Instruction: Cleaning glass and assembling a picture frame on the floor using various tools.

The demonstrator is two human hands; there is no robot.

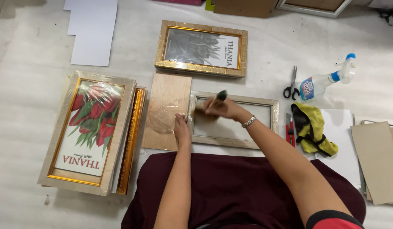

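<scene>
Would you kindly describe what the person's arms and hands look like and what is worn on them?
Both forearms are bare, with no gloves on the left hand or right hand. A silver chain bracelet circles the right wrist. A short sleeve, dark with a red edge, shows at the right upper arm.

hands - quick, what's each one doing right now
Left hand: flat on the frame edge, open, holding nothing.
Right hand: closed on a brush over the frame.

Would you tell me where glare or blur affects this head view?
Head view: glare on the plastic wrap of the tulip frame and the gold frame's glass; the right hand and its brush are motion-blurred; the left hand is sharper; light is soft.
</scene>
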